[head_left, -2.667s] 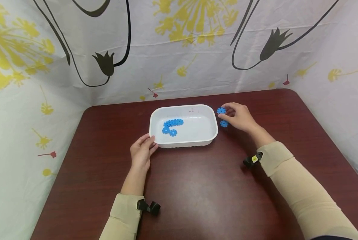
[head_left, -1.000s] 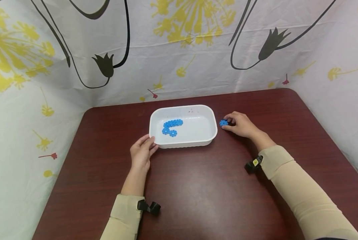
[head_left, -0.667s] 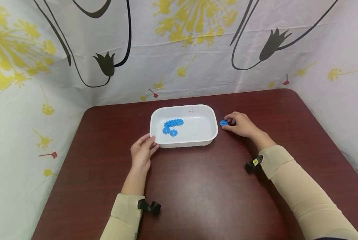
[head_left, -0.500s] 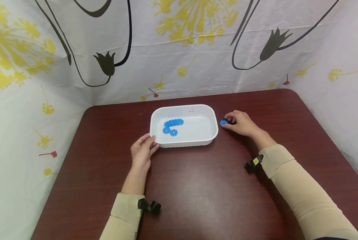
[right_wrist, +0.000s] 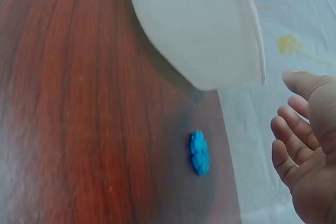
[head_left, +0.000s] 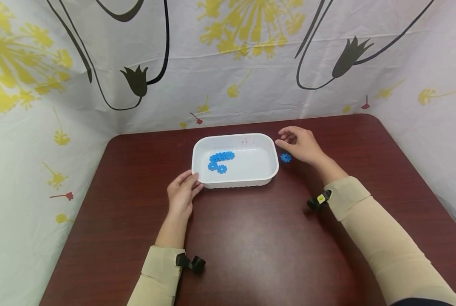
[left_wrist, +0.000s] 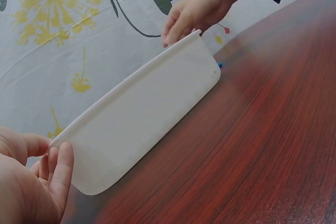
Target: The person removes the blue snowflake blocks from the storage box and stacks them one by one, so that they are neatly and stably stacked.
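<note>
My left hand (head_left: pixel 181 196) grips the front left corner of the white plastic tray (head_left: pixel 235 184), with thumb and fingers at its rim; the left wrist view shows this left hand (left_wrist: pixel 39 177) there too. Inside the tray lie several blue notched snowflake discs (head_left: pixel 222 169), most overlapping in a row. Above the table by the tray's right rim, my right hand (head_left: pixel 302 146) holds nothing, its fingers loosely bent. Just below it, blue snowflake discs (head_left: pixel 286 158) lie on the table right of the tray. Edge-on in the right wrist view, these discs (right_wrist: pixel 199 153) look stacked; their number is unclear.
The dark red wooden table (head_left: pixel 243 238) has rounded back corners. A white patterned cloth (head_left: pixel 266 97) hangs close behind its back edge and along both sides. Black wrist cameras (head_left: pixel 191 263) are strapped over both sleeves.
My right hand lowered a blue disc onto the one beside the tray, let go, then rose up and left. My left hand and the tray have stayed still.
</note>
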Demonstrator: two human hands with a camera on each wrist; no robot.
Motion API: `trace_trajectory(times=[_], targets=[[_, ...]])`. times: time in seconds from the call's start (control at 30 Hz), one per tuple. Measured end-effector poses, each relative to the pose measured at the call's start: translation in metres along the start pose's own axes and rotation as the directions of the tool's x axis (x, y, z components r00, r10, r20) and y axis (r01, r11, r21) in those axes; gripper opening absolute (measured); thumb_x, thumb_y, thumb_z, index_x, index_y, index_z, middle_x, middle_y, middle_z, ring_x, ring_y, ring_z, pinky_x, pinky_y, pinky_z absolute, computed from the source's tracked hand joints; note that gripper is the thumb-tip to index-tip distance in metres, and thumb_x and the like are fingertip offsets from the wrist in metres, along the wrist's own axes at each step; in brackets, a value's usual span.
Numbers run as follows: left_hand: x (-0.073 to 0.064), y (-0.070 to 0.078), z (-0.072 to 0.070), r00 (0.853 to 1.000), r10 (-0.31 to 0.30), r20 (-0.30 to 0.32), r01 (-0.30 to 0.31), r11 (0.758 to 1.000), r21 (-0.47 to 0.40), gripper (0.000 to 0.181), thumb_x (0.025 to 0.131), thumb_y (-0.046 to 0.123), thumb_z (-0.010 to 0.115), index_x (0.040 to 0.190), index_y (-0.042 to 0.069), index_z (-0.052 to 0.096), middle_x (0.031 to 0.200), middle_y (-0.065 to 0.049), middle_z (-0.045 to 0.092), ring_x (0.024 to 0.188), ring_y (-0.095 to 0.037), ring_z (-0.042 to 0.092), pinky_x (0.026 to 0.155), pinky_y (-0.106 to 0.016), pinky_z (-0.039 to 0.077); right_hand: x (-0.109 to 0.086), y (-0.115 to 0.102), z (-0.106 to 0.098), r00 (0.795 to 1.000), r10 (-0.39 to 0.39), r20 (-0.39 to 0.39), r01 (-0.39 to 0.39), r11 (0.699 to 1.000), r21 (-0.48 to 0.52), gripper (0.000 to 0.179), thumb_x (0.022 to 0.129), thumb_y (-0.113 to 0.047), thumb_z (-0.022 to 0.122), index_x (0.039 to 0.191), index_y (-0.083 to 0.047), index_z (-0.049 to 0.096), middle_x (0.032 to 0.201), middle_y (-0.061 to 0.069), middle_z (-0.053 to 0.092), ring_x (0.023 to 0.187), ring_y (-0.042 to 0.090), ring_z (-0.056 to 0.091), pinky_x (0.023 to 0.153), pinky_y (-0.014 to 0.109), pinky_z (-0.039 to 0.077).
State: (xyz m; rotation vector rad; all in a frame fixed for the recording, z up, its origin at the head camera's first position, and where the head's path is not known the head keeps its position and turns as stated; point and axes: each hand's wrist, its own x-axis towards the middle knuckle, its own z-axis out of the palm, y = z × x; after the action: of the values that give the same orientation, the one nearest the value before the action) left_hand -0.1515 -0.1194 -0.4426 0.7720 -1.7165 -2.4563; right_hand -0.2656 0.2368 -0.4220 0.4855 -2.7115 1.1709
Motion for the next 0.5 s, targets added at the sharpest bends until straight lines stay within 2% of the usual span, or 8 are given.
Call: trace_trajectory(times=[0.1,0.17,0.5], targets=[[0.000,0.000,0.000,1.000,0.004,0.002,-0.004,1.000,0.000,0.037,0.092,0.003,0.073,0.127,-0.003,0.063,0.095,-0.008,0.064,0.076,-0.014,0.065,0.080,-0.032,0.064,0.004,-0.007,0.003,1.000,0.006,-0.001,-0.006,1.000,0.030,0.032,0.092,-0.019,0.077,0.115,0.001,0.068,0.099,0.012,0.070,0.086,0.024,0.066,0.072,0.017,0.051],[0.000,0.000,0.000,1.000,0.001,0.001,-0.001,1.000,0.004,0.036,0.092,0.004,0.073,0.127,-0.002,0.064,0.095,-0.008,0.064,0.077,-0.014,0.065,0.080,-0.032,0.064,0.005,-0.012,0.005,1.000,0.012,0.003,-0.012,0.999,0.047,0.032,0.092,-0.019,0.077,0.116,0.001,0.068,0.100,0.013,0.070,0.087,0.024,0.067,0.072,0.016,0.051],[0.001,-0.001,-0.001,1.000,0.003,-0.009,-0.003,1.000,0.015,0.034,0.092,0.006,0.074,0.124,0.000,0.066,0.099,-0.012,0.064,0.079,-0.016,0.066,0.081,-0.032,0.064,0.015,-0.035,0.017,1.000,0.009,0.023,-0.011,0.996,0.084,0.033,0.095,-0.020,0.073,0.120,0.001,0.067,0.103,0.014,0.070,0.091,0.025,0.066,0.079,0.035,0.057]])
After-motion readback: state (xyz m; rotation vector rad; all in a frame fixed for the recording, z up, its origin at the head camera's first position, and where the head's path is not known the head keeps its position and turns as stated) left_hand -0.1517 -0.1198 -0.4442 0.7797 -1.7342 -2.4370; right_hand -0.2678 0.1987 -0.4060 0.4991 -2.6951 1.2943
